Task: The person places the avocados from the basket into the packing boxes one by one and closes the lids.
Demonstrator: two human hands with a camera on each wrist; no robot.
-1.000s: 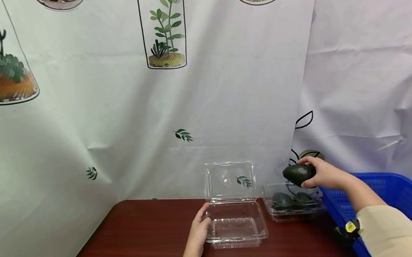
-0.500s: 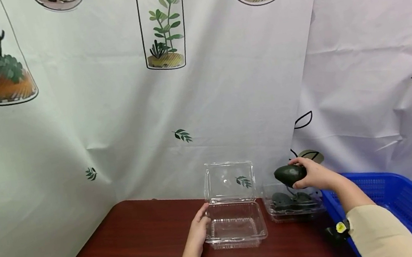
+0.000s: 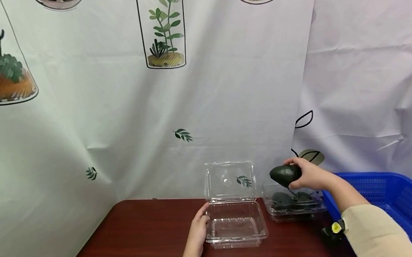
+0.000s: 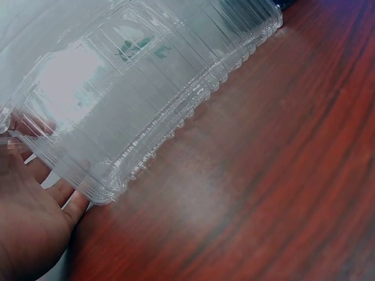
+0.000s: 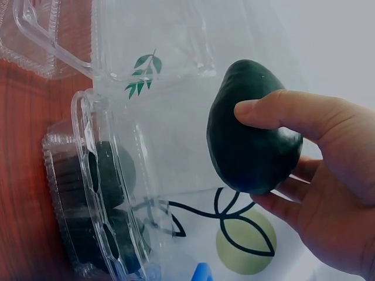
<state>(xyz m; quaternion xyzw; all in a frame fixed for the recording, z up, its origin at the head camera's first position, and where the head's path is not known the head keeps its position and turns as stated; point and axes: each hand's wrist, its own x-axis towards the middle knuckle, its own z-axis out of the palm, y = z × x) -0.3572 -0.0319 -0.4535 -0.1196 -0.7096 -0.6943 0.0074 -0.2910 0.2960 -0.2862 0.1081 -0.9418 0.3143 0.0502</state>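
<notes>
At a dark red desk (image 3: pixel 136 252) backed by a white curtain (image 3: pixel 109 115) printed with potted plants, a person in beige sleeves works with two clear plastic clamshell boxes. Their right hand (image 3: pixel 311 174) holds a dark green avocado (image 3: pixel 285 175) in the air, thumb curled over its top and fingers wrapped beneath, above the closed box (image 3: pixel 295 206) at the right. That closed box sits on the desk, with more dark avocados visible through its clear wall, and stands just beside a blue plastic basket (image 3: pixel 410 205) at the desk's right edge. The avocado hangs between the closed box and the raised lid of the open box (image 3: pixel 235 225), touching neither.

Their left hand (image 3: pixel 198 231) rests against the left side of the open box, palm to its ribbed wall, fingers fairly straight and lying along the plastic; the left wrist view shows fingertips (image 4: pixel 35 126) seen through the clear wall. The open box stands at the middle of the desk, its lid upright against the curtain behind it.
</notes>
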